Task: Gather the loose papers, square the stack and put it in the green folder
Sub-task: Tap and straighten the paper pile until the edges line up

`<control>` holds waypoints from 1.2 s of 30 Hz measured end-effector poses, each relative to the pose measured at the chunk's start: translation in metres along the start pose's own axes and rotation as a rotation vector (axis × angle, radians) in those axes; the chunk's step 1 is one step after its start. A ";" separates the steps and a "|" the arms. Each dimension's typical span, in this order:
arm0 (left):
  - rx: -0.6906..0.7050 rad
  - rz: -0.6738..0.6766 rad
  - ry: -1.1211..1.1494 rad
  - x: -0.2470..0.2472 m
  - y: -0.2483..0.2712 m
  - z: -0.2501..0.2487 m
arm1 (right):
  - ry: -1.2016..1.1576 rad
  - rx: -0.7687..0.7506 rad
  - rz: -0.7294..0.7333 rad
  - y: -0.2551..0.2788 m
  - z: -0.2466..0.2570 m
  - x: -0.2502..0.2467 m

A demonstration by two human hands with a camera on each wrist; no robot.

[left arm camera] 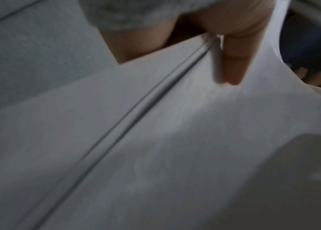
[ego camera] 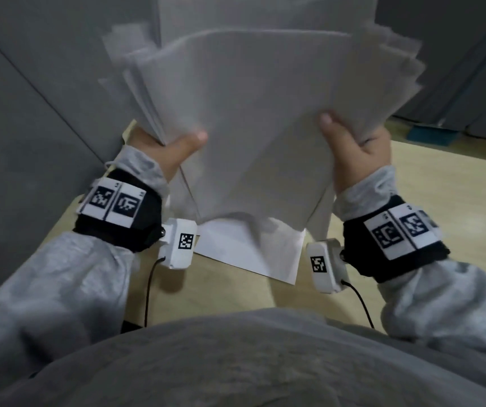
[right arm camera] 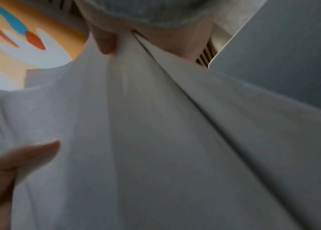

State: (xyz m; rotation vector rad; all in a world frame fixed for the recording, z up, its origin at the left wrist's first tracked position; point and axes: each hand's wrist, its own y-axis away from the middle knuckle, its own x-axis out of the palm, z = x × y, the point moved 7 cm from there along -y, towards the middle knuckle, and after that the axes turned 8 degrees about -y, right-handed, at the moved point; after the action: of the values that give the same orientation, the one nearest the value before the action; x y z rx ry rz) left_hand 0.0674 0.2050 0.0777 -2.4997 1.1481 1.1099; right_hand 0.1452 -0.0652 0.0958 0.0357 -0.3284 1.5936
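White papers [ego camera: 244, 118] are fanning unevenly while my left hand [ego camera: 166, 151] and right hand [ego camera: 353, 154] are gripping their sides; I am loosening slightly, tapping the bottom edges on the worktop [ego camera: 230, 295].

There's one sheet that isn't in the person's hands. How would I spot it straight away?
Start at the pale wooden desk in the head view. Between the two wrists, just below the raised stack of papers, lies a single white sheet. Unlike the fanned stack held up by the left hand and right hand, it lies flat, alone and untouched.
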 end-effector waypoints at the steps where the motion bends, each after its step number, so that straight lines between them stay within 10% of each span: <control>1: 0.014 -0.012 0.022 -0.005 -0.001 0.003 | -0.062 -0.057 0.023 -0.001 0.007 -0.003; 9: 0.110 0.091 0.108 0.022 0.011 0.004 | 0.299 0.194 0.138 0.010 -0.035 0.002; 14: 0.226 -0.040 0.279 -0.010 0.010 -0.012 | -0.047 -0.064 0.024 0.002 0.010 -0.002; 23: 0.649 0.076 0.574 -0.025 0.034 -0.069 | 0.026 -0.136 0.151 0.004 0.022 0.007; 36: 0.499 0.059 0.870 -0.027 0.019 -0.072 | 0.093 -0.368 0.152 -0.005 0.049 0.010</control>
State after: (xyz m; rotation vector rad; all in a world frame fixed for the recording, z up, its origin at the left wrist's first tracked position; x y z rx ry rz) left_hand 0.0824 0.1762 0.1498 -2.5313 1.4356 -0.3328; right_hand 0.1405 -0.0671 0.1456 -0.3528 -0.5574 1.6564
